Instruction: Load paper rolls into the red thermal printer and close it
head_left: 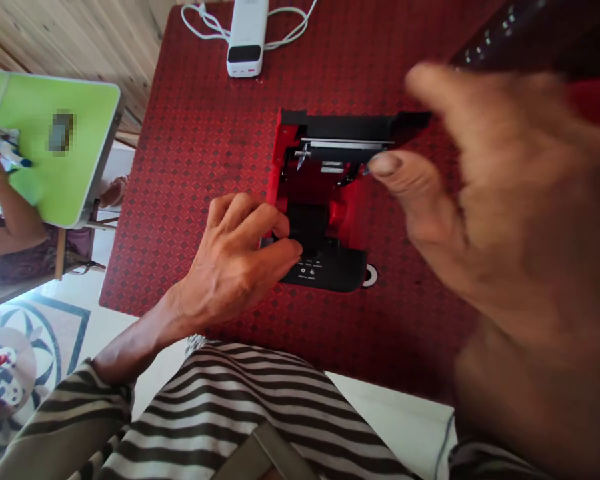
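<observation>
A red and black label printer (325,267), its inside exposed, lies on the red patterned table. A metal bar and a dark roller cross its far end. Bent over the printer's left edge, my left hand (240,250) grips it with thumb and fingers near the black front panel. My right hand (505,180) is raised at the right, large and blurred by motion. Its thumb and forefinger are spread apart, the thumb appearing close to the printer's right side. Nothing shows between them. A white ring (371,275) sits against the printer's front right corner.
A white power bank (247,40) with a white cable (290,27) lies at the table's far side. Something dark (535,40) occupies the far right corner. To the left stands a green table (80,180), where another person's arm (17,207) rests.
</observation>
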Demonstrator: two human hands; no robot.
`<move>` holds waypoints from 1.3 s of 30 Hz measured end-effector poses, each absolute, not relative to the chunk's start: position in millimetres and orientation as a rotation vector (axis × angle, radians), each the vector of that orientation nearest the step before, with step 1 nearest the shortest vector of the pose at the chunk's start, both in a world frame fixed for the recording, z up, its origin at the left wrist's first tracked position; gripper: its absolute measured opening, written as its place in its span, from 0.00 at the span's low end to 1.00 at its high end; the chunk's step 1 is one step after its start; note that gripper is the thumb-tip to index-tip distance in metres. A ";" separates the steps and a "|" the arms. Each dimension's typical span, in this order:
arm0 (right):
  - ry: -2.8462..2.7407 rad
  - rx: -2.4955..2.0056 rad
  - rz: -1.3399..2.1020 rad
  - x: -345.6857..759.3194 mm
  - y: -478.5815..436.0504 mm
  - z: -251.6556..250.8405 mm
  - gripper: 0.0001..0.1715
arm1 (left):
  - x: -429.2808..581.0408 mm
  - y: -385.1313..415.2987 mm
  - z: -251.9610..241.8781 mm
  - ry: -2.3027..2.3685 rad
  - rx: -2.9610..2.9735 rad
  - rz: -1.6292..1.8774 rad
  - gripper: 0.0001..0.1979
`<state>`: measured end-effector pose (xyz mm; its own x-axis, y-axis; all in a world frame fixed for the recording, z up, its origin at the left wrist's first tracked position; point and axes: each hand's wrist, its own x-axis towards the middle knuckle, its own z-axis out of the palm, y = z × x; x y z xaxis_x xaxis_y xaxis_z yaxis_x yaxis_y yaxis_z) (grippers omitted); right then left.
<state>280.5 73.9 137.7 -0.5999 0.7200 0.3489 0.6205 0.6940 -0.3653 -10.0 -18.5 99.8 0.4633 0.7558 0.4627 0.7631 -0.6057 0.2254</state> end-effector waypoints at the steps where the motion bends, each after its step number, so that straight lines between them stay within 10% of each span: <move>1: -2.402 -1.067 0.225 273.7 74.5 137.6 0.32 | -9.8 -19.5 99.9 -1.376 -2.675 -0.836 0.10; 13: -2.268 -1.007 0.191 274.8 20.2 120.8 0.17 | -7.2 -28.0 90.5 -1.390 -2.596 -0.881 0.12; 24: -2.327 -1.026 0.309 276.6 -7.7 101.0 0.24 | -12.4 -28.4 89.3 -1.460 -2.673 -1.050 0.04; 31: -2.323 -1.074 0.336 276.5 -12.2 100.8 0.28 | -10.0 -13.6 51.4 -2.002 -2.496 -1.381 0.30; 39: -2.274 -1.077 0.257 273.7 -12.3 89.4 0.21 | -21.8 -16.3 12.3 -2.337 -2.683 -1.405 0.37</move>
